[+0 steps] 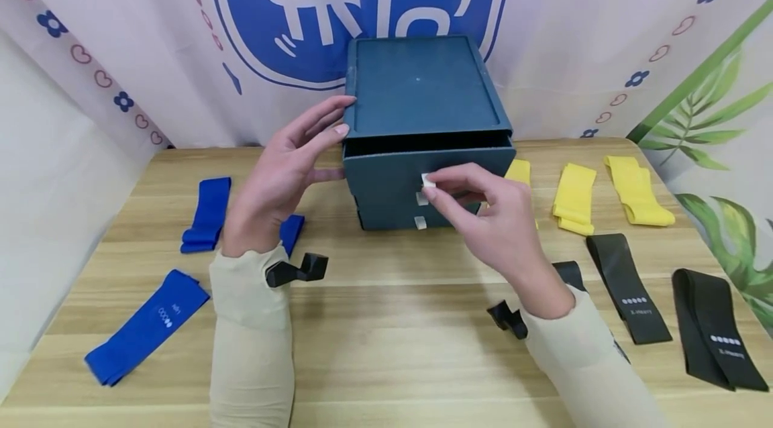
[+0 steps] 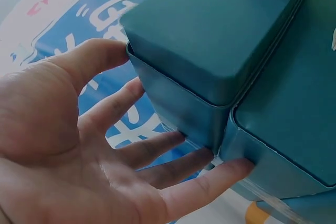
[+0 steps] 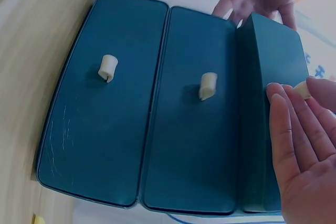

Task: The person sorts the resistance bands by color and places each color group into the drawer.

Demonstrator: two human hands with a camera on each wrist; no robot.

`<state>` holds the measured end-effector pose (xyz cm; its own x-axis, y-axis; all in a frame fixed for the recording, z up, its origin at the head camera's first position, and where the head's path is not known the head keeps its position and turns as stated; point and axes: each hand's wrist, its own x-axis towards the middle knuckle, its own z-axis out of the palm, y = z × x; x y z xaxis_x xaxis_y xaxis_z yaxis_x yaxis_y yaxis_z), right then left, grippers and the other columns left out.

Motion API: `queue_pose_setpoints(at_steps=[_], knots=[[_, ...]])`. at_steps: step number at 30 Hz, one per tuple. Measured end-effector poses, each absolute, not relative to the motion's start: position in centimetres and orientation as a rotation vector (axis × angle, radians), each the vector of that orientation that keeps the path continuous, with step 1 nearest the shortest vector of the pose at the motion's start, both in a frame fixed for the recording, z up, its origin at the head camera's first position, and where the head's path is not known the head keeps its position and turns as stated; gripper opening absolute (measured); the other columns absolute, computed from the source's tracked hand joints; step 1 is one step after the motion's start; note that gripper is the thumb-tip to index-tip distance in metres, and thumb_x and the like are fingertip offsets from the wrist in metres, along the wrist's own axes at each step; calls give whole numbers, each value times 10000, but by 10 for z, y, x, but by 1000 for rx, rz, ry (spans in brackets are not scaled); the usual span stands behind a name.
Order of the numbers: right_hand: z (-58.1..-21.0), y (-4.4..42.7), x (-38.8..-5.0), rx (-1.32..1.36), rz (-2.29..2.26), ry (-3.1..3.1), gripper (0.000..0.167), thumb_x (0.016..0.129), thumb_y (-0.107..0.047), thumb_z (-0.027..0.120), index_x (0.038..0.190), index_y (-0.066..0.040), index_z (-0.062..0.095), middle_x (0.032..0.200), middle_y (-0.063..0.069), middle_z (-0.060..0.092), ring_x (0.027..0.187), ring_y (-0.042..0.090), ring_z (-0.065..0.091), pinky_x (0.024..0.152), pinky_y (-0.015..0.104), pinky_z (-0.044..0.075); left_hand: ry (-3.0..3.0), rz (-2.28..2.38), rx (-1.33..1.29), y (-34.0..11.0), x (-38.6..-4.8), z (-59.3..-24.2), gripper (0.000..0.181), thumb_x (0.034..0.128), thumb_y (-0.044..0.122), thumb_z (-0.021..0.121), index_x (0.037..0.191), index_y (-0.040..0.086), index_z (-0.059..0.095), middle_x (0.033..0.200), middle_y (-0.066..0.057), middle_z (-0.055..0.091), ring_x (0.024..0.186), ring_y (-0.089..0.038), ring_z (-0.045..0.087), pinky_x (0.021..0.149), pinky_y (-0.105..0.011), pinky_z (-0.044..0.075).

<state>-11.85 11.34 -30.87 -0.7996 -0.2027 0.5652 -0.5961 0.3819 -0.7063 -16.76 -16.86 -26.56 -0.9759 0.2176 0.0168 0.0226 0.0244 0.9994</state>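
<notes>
A dark teal drawer cabinet (image 1: 423,99) stands at the back of the table, its top drawer (image 1: 383,176) pulled partly out. My right hand (image 1: 498,227) pinches the small white knob (image 1: 427,181) of that drawer between thumb and index finger. Below it, the middle knob (image 3: 208,86) and the bottom knob (image 3: 108,67) are untouched in the right wrist view, on drawers that sit closed. My left hand (image 1: 280,170) rests against the cabinet's left side with spread fingers; in the left wrist view its fingertips (image 2: 239,167) touch the side wall. The drawer's inside is dark.
Blue bands (image 1: 147,327) lie on the left of the wooden table (image 1: 374,347), one partly behind my left wrist. Yellow bands (image 1: 576,196) lie at the back right, black bands (image 1: 628,290) in front of them. A printed curtain (image 1: 151,25) hangs behind the cabinet.
</notes>
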Motion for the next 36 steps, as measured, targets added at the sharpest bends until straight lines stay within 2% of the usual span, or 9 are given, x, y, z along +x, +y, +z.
queue_pose_setpoints(at_steps=[8, 16, 21, 25, 31, 36], knots=[[-310, 117, -91, 732, 1413, -2223, 206, 926, -33, 836, 1110, -124, 821, 1032, -9, 839, 817, 59, 749, 759, 178, 615, 2180, 2090, 223, -166, -170, -262, 459, 1092, 318, 645, 1547, 329, 586, 1730, 36, 404, 1572, -256, 417, 1184, -718, 428], [-311, 120, -67, 774, 1406, -2200, 222, 907, 11, 832, 1071, -139, 828, 1002, -9, 844, 811, 72, 767, 764, 175, 620, 2212, 2086, 201, -165, -170, -265, 443, 1102, 304, 623, 1543, 335, 588, 1719, 29, 424, 1519, -283, 493, 1131, -684, 502], [-311, 123, -55, 774, 1414, -2237, 213, 891, 18, 844, 1035, -139, 831, 1002, -14, 842, 830, 51, 772, 748, 186, 626, 2221, 2079, 208, -164, -170, -266, 445, 1103, 313, 621, 1546, 342, 582, 1720, 30, 425, 1508, -294, 504, 1131, -680, 504], [-310, 124, -48, 803, 1416, -2256, 231, 882, 22, 854, 1047, -137, 829, 1023, -11, 840, 864, 45, 780, 749, 189, 630, 2221, 2087, 214, -166, -167, -268, 448, 1106, 311, 614, 1552, 330, 576, 1719, 29, 425, 1509, -298, 500, 1138, -692, 491], [-306, 134, -45, 905, 1360, -2240, 295, 851, 46, 861, 1089, -122, 815, 1005, 10, 834, 814, 43, 761, 717, 173, 618, 2219, 2091, 229, -166, -166, -267, 451, 1105, 314, 617, 1554, 321, 576, 1720, 28, 426, 1517, -298, 492, 1145, -695, 483], [-300, 174, -50, 971, 1240, -2399, 296, 836, 47, 854, 984, -206, 821, 902, -114, 799, 739, -25, 684, 637, 156, 576, 2222, 2086, 229, -164, -166, -266, 457, 1104, 321, 619, 1558, 316, 574, 1720, 33, 428, 1506, -295, 505, 1144, -674, 496]])
